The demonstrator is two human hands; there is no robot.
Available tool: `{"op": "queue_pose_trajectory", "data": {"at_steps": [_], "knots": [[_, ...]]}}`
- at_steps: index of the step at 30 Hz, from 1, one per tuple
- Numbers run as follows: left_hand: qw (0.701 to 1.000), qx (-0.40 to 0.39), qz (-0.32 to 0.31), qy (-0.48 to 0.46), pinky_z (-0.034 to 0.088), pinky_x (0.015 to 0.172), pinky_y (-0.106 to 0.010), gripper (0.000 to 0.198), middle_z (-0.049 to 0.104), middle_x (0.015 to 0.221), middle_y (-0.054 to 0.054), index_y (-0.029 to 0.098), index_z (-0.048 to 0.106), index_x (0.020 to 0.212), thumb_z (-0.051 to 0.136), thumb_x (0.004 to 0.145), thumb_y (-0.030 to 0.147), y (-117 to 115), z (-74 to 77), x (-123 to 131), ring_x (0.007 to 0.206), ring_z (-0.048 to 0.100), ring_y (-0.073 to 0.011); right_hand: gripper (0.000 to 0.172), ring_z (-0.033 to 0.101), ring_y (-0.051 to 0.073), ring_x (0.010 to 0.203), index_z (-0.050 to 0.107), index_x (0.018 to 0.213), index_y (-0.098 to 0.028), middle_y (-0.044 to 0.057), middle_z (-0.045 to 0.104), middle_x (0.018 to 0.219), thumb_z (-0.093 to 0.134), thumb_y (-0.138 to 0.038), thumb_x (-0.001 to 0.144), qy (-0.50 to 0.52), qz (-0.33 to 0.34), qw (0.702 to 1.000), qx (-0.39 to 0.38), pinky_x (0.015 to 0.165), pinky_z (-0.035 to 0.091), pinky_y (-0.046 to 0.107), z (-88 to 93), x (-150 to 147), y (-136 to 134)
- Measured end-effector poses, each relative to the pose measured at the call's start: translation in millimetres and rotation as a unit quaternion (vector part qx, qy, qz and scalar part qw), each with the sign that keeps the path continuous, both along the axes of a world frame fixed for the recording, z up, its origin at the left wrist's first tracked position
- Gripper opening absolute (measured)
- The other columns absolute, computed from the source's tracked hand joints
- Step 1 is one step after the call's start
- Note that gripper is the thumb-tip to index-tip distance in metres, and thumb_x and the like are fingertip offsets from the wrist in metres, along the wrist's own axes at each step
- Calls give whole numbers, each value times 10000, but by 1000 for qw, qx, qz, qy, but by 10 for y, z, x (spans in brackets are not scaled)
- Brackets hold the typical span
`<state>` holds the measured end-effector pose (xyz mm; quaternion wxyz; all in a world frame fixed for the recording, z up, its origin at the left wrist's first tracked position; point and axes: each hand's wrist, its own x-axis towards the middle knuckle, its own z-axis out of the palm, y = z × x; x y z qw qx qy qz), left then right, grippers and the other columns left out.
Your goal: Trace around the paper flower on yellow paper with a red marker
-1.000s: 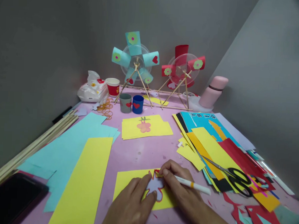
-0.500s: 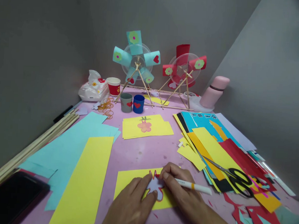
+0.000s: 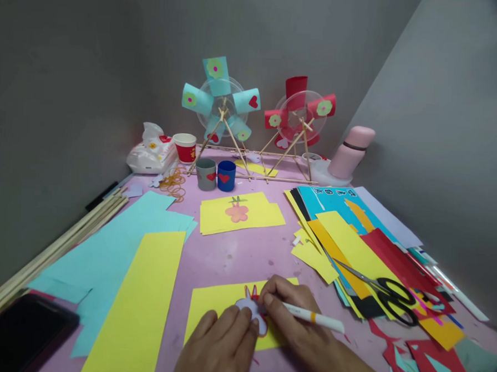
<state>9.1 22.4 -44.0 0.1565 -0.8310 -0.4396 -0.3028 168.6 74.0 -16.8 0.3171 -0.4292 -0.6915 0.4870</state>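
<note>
A pale lavender paper cutout (image 3: pixel 248 307), lobed like a butterfly or flower, lies on a yellow paper sheet (image 3: pixel 209 303) at the table's near edge. My left hand (image 3: pixel 219 345) rests over the cutout's lower left part, fingers lying flat and pressing it to the sheet. In my right hand (image 3: pixel 289 313) is a white marker (image 3: pixel 314 318) with a red tip, pinched between thumb and fingers. Its tip touches beside the cutout's top, where red lines show. My left fingers hide part of the cutout.
Yellow sheets with a pink drawing (image 3: pixel 236 212) lie ahead. Black-handled scissors (image 3: pixel 387 293) rest on stacked coloured paper at right, near red scraps (image 3: pixel 431 362). At left are a phone (image 3: pixel 24 329), blue paper (image 3: pixel 115 257) and wooden sticks (image 3: pixel 62 243). Two paper wheels (image 3: pixel 222 109) stand behind.
My left hand has shifted so that its fingers lie across more of the cutout, thumb tucked in. The marker tip stays by the cutout's top. The view has moved slightly.
</note>
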Motion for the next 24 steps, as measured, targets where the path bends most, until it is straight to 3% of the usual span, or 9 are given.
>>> {"op": "queue_pose_trajectory", "data": {"at_steps": [4, 7, 10, 14, 24], "knots": [[998, -42, -6, 35, 377, 676, -301, 378, 696, 852, -3, 180, 627, 911, 259, 949, 100, -7, 47, -12, 817, 583, -164, 219, 537, 105, 573, 534, 721, -199, -40, 559, 601, 449, -271, 910, -2, 20, 1000, -14, 512, 387, 190, 29, -10, -11], [999, -17, -20, 42, 423, 693, -290, 358, 697, 846, -26, 157, 624, 926, 272, 938, 93, 13, 77, -33, 796, 605, -172, 210, 533, 103, 570, 534, 714, -195, -38, 559, 603, 456, -258, 899, 4, 22, 1000, -7, 512, 386, 189, 23, -14, -17], [999, -8, -29, 33, 467, 645, -281, 340, 681, 789, -43, 138, 619, 896, 284, 927, 93, 36, 89, -31, 686, 603, -167, 198, 514, 101, 554, 529, 705, -193, -41, 543, 595, 457, -237, 884, 10, 19, 1000, -3, 496, 369, 191, 1, -15, -12], [997, -56, -38, 30, 490, 610, -283, 302, 672, 816, -52, 149, 611, 909, 311, 921, 114, 30, 97, -21, 682, 603, -177, 202, 493, 105, 556, 521, 709, -196, -42, 523, 601, 443, -245, 889, 19, 1, 1000, -7, 502, 360, 201, -13, -11, -6], [984, -155, 22, 87, 487, 682, -339, 258, 662, 877, -45, 159, 622, 959, 499, 769, 34, -106, 92, 83, 748, 578, -215, 234, 431, 119, 575, 505, 689, -198, -47, 465, 595, 444, -302, 889, 21, -18, 999, -20, 519, 298, 236, -8, -22, -12]]}}
